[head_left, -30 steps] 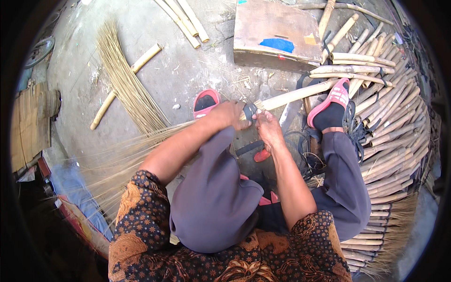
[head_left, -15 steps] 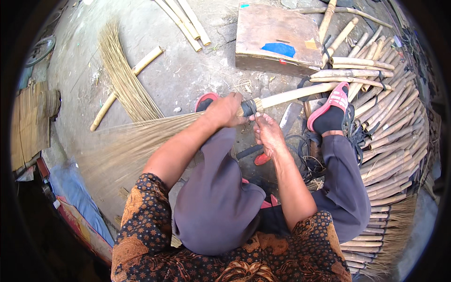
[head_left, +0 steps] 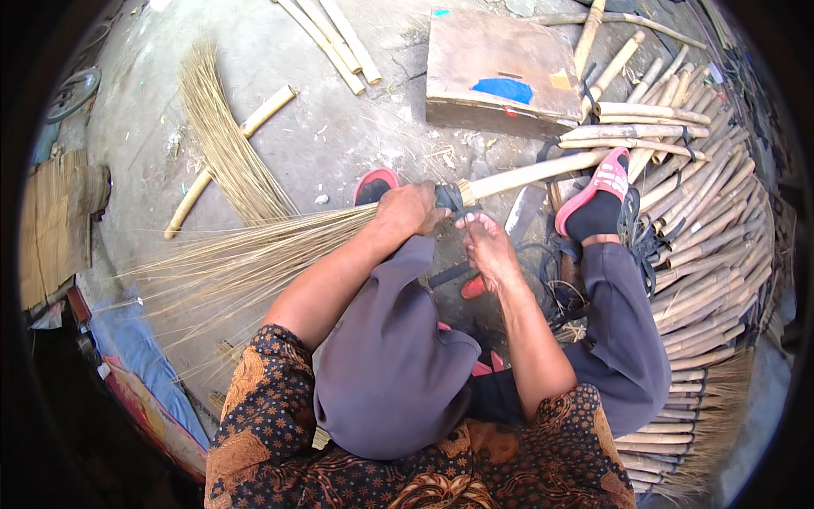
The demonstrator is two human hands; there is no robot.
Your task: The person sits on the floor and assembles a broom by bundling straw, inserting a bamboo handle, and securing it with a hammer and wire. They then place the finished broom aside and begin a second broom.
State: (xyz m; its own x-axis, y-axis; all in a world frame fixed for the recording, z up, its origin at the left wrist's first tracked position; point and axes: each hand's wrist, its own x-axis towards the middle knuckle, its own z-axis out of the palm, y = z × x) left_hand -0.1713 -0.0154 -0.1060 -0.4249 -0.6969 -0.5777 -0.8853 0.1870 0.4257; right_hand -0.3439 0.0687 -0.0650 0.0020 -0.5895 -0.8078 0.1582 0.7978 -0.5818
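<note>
A broom lies slanting across in front of me, its pale bristles (head_left: 280,246) fanning out to the left and its wooden handle (head_left: 543,172) running right toward my sandalled foot. My left hand (head_left: 409,209) is closed around the bristles just left of the binding. A black rubber strip (head_left: 449,198) wraps the neck where bristles and handle meet. Just below the neck, the fingers of my right hand (head_left: 490,250) pinch the strip's loose end. A broad knife blade (head_left: 526,208) lies on the ground beyond that hand, with a red handle near my wrist.
A wooden box (head_left: 500,64) stands ahead. Stacked handles and brooms (head_left: 695,280) fill the right side. Another bristle bundle (head_left: 229,136) rests across a bamboo stick (head_left: 188,204) at the left. Several bamboo poles (head_left: 331,38) lie at the far edge. Black strips (head_left: 551,288) are tangled near my right foot.
The bristles were smeared by motion and now look sharp and spread. My left hand has shifted slightly down, uncovering more of the binding. My right hand still pinches the strip, a little lower.
</note>
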